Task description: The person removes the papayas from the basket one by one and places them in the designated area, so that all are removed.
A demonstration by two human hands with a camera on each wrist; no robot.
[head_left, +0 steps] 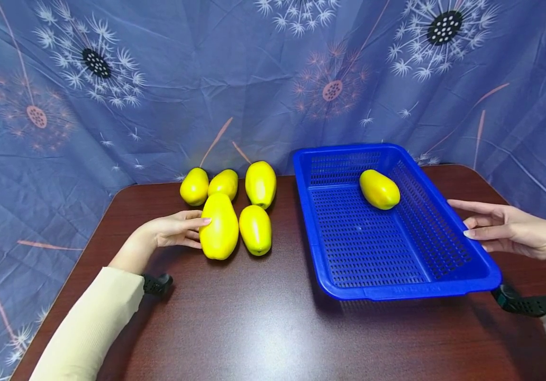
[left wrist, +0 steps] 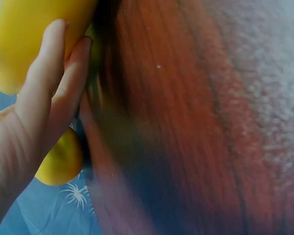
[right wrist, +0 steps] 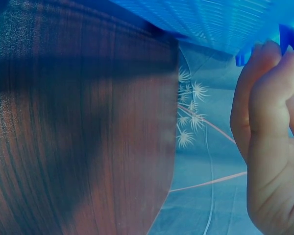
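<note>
Several yellow oval fruits lie in a cluster on the dark wooden table (head_left: 263, 328). My left hand (head_left: 184, 229) rests with straight fingers against the left side of the biggest fruit (head_left: 219, 226). In the left wrist view those fingers (left wrist: 54, 93) lie flat along that fruit (left wrist: 24, 34), and another fruit (left wrist: 59, 164) shows behind. A blue plastic basket (head_left: 397, 292) stands to the right with one yellow fruit (head_left: 380, 189) in its far part. My right hand (head_left: 480, 223) is at the basket's right rim with fingers extended. The right wrist view shows the hand (right wrist: 269, 137) at the basket's edge (right wrist: 225, 24).
A blue cloth with a dandelion print (head_left: 273, 79) hangs behind the table. The other fruits (head_left: 256, 228) lie close between my left hand and the basket. The table's right edge (right wrist: 169, 147) runs just beside my right hand. A black strap (head_left: 520, 304) is on each wrist.
</note>
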